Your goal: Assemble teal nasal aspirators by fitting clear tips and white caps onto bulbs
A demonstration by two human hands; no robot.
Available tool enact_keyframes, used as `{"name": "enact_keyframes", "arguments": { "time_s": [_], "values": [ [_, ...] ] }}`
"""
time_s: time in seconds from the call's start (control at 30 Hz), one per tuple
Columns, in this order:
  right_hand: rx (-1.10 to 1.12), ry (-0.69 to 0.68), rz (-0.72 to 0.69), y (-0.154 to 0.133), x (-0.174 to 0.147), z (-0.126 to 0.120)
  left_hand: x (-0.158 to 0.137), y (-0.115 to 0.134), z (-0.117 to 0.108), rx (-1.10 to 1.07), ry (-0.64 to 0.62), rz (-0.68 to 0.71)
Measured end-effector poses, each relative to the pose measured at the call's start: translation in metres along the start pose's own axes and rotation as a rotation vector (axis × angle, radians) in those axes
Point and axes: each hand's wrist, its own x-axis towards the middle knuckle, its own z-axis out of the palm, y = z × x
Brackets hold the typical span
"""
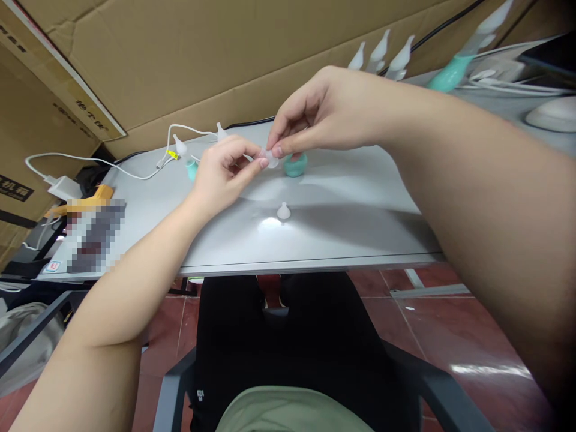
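Above the middle of the table, my left hand (pixel 229 168) and my right hand (pixel 315 117) meet at a small translucent plastic piece (pixel 270 159), pinched between the fingertips of both. Its exact kind is too small to make out. Just behind and to the right stands a teal rubber bulb (pixel 295 166), partly covered by my right fingers; whether they touch it I cannot tell. Nearer to me, a small white cone-shaped nozzle tip (pixel 283 211) sits upright on the table (pixel 234 246).
Left of my hands is an assembled teal-and-white bulb aspirator (pixel 192 168) beside a white cable (pixel 148 177). Several white nozzles (pixel 400 59) stand at the back right, near a larger teal aspirator (pixel 450 73). A white mouse-like object (pixel 553 114) lies far right. Cardboard (pixel 180 66) walls the back.
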Motion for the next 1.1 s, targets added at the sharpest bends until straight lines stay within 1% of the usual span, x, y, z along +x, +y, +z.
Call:
{"name": "enact_keyframes", "arguments": {
  "time_s": [0.17, 0.27, 0.37, 0.43, 0.57, 0.63, 0.73, 0.83, 0.9, 0.97, 1.1],
  "values": [
    [0.033, -0.003, 0.022, -0.001, 0.001, 0.001, -0.001, 0.003, 0.0, 0.004, 0.015, -0.014],
    [0.072, -0.037, -0.028, 0.0, 0.0, 0.0, -0.001, 0.004, 0.0, -0.007, 0.02, -0.031],
    [0.11, -0.092, -0.03, 0.001, -0.002, -0.002, -0.001, 0.005, 0.001, -0.009, 0.035, -0.033],
    [0.109, -0.104, -0.031, 0.001, -0.003, -0.002, 0.0, 0.006, 0.0, 0.008, 0.029, -0.058],
    [0.075, -0.109, -0.107, 0.003, -0.003, -0.004, 0.001, 0.008, -0.002, 0.042, 0.003, -0.111],
    [0.059, -0.108, -0.11, 0.005, -0.002, -0.004, 0.001, 0.008, -0.002, 0.048, -0.004, -0.087],
    [0.047, -0.129, -0.097, 0.007, 0.0, -0.004, 0.0, 0.006, 0.0, 0.032, 0.004, 0.0],
    [0.055, -0.151, -0.118, 0.01, 0.002, -0.001, -0.002, 0.006, 0.002, 0.028, 0.037, 0.061],
    [0.064, -0.138, -0.139, 0.011, 0.002, 0.0, -0.002, 0.008, 0.002, 0.022, 0.054, 0.076],
    [0.076, -0.124, -0.135, 0.011, 0.003, 0.002, -0.002, 0.012, 0.001, 0.013, 0.059, 0.058],
    [0.107, -0.1, -0.107, 0.009, 0.003, 0.002, -0.002, 0.014, -0.002, -0.041, 0.056, -0.065]
  ]
}}
